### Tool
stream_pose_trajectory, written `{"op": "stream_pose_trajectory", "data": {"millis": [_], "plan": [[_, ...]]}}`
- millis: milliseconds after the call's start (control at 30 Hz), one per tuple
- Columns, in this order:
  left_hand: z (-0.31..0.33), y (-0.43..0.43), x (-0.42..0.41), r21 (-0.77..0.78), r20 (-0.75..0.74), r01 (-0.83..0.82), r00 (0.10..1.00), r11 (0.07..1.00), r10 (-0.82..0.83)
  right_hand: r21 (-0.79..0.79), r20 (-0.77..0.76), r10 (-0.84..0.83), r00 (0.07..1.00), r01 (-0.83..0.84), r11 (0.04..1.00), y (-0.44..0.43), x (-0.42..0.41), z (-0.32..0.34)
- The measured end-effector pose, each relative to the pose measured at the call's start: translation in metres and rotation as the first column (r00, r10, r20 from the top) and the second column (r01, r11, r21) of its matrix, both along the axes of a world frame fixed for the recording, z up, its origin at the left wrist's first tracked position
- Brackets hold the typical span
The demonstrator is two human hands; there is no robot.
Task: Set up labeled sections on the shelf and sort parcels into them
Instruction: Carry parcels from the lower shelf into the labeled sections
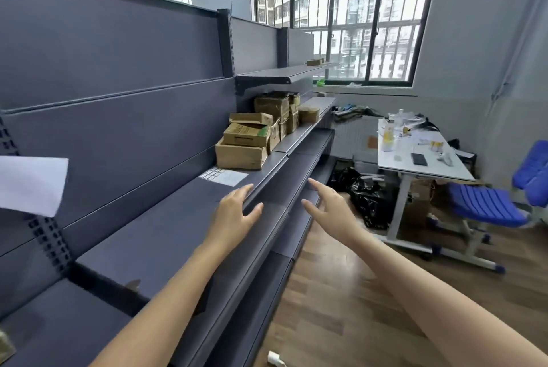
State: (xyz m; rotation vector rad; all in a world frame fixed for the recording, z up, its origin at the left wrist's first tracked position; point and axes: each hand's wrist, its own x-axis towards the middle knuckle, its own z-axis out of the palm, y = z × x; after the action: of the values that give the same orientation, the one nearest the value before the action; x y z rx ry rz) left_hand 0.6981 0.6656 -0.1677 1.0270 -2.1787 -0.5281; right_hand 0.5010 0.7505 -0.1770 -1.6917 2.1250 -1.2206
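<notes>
- Storeroom with a barred window (pixel 341 16) ahead, wood floor, white table (pixel 415 172) and blue chair (pixel 486 203) off to the right.
- Grey shelf (pixel 166 218) runs away from me along the left wall.
- Parcels (pixel 246 144) are cardboard boxes stacked on that shelf, straight ahead of both hands and well beyond my fingertips. The row runs lengthwise along the shelf toward the window.
- A label sheet (pixel 224 175) lies flat on the shelf, just in front of the nearest box, between it and my left hand.
- Left hand (pixel 235 209) is nearer. It's at the shelf's front lip, fingers spread, holding nothing; I can't tell if it's touching.
- Right hand (pixel 329 206) is out past the shelf edge, fingers straight, empty.
- My guess at the next move: reach forward along the shelf, left hand leading.
</notes>
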Motion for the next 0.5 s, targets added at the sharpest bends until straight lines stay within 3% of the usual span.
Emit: {"op": "stream_pose_trajectory", "data": {"millis": [500], "plan": [[0.027, -0.272, -0.234, -0.095, 0.026, 0.052, 0.998, 0.994, -0.05, -0.03, -0.044, -0.028, 0.999, 0.027, 0.999, -0.253, -0.211, 0.023]]}}
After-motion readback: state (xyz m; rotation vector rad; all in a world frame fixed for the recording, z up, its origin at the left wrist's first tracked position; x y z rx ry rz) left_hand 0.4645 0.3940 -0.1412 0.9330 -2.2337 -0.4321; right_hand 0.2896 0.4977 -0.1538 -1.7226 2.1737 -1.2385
